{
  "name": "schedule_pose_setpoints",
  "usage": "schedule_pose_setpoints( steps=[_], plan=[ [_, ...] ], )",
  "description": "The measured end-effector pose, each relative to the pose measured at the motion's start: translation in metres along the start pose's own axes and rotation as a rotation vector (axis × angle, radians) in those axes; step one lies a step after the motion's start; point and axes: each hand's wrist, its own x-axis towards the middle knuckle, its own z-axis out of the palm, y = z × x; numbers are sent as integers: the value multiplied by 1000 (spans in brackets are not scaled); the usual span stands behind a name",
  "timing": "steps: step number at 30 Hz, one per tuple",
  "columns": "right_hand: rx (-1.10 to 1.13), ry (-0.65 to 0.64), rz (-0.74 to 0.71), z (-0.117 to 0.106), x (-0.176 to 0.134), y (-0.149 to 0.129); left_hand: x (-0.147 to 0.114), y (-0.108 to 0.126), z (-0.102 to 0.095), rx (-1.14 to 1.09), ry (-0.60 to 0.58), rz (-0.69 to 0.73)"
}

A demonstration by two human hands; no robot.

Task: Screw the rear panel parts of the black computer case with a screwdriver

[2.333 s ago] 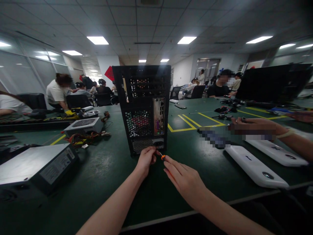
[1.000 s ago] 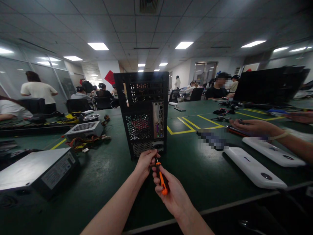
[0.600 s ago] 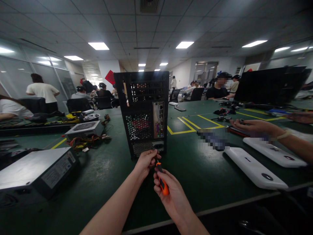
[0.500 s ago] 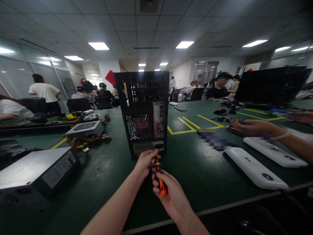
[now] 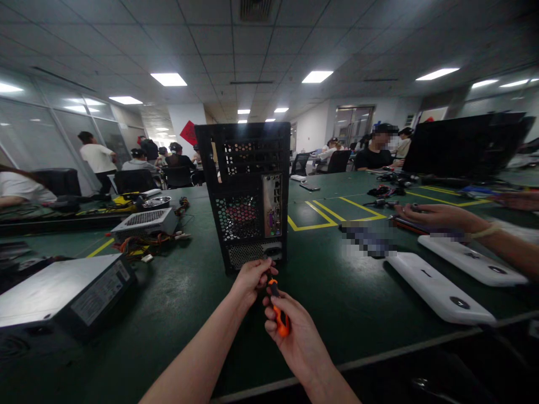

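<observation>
A black computer case (image 5: 242, 188) stands upright on the green table, its rear panel with ports and vents facing me. My right hand (image 5: 292, 317) is wrapped round the orange and black handle of a screwdriver (image 5: 282, 322), whose shaft points up and away from me. At the tip end, my left hand (image 5: 252, 276) is closed in a pinch, just in front of the lower edge of the case. What lies between those fingertips is too small to make out, and they partly hide the screwdriver's tip.
At left lie a silver power supply (image 5: 71, 294) and another power supply (image 5: 145, 221) with bundled cables. Two white devices (image 5: 438, 289) lie at right, near another person's hand (image 5: 446, 219). A black monitor (image 5: 467, 143) stands behind. The table's front edge (image 5: 379, 354) runs below.
My hands stay almost in place; the screwdriver's handle has shifted and tilted very slightly to the right. In the background at left, a standing person has moved to the right.
</observation>
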Motion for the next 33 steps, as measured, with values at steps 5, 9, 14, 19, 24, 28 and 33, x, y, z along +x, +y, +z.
schedule_pose_setpoints(
  steps=[5,9,14,19,24,28,33],
  plan=[
    [23,16,7,-2,2,0,0,-1,-1,12,-5,-17],
    [112,45,29,-3,3,-2,1,-1,-4,-63,-80,-34],
    [91,38,55,-2,2,-2,0,0,-3,-72,-62,-16],
    [40,3,27,0,0,-1,-1,-1,-1,-31,-37,-46],
    [66,31,35,-2,2,-2,-1,-1,-3,-43,-48,-34],
    [100,63,71,-1,1,-4,-2,-1,-4,-40,-57,-21],
    [101,63,80,0,1,-3,0,-1,-3,12,-45,-24]
  ],
)
